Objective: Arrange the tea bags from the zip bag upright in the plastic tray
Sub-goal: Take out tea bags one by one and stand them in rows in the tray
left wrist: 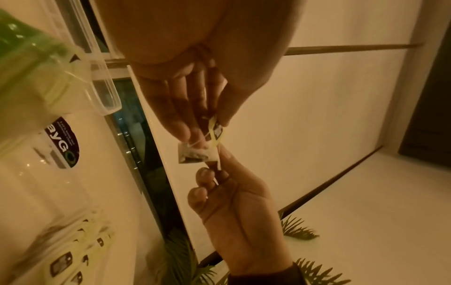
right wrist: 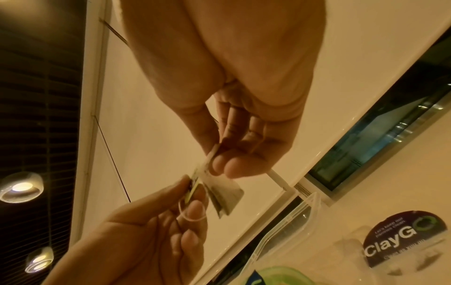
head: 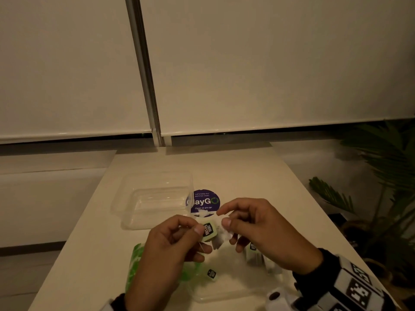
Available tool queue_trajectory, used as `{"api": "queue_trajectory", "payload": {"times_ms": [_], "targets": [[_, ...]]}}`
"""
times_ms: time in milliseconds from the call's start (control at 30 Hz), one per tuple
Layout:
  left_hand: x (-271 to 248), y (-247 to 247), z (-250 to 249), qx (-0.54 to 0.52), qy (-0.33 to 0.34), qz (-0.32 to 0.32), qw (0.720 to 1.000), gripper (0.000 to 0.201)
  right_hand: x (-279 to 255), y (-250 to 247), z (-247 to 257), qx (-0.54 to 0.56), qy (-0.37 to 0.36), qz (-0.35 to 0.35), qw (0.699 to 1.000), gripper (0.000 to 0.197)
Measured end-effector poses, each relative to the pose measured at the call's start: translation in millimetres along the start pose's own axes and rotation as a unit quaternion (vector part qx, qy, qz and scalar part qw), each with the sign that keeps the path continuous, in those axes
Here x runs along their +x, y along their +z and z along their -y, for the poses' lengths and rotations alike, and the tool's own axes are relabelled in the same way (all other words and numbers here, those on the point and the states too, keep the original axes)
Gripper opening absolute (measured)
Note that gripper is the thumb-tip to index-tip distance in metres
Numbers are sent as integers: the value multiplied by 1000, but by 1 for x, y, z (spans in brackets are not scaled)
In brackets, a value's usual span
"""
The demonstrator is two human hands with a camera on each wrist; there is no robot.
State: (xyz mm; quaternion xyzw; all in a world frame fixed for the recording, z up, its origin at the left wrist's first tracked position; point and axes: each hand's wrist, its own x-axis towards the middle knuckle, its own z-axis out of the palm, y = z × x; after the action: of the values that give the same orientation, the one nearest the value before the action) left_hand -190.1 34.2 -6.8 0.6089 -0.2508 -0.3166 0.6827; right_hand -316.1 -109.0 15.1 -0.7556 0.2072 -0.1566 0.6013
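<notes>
Risk: the string could tangle or pull free if the hands draw apart, dropping the tea bag short of the plastic tray. Left hand pinches the green tag; right hand pinches the pouch, both held above the table, near the tray.

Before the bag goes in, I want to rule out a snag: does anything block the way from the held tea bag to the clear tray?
Nothing visible does. The tea bag hangs between both hands, and the plastic tray sits open just beyond the left hand.
</notes>
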Motion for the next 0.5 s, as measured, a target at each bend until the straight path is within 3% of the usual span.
{"api": "queue_trajectory", "payload": {"times_ms": [200, 400, 500], "targets": [[-3, -2, -4, 37, 27, 17, 999, 2, -1, 3, 7, -3, -18, -8, 1000, 16], [-9, -4, -6, 75, 32, 79, 993, 18, 1, 5, 10, -30, -27, -8, 999, 18], [-12, -7, -6, 83, 21, 80, 993, 20, 2, 4, 10, -51, -35, -16, 998, 20]]}}
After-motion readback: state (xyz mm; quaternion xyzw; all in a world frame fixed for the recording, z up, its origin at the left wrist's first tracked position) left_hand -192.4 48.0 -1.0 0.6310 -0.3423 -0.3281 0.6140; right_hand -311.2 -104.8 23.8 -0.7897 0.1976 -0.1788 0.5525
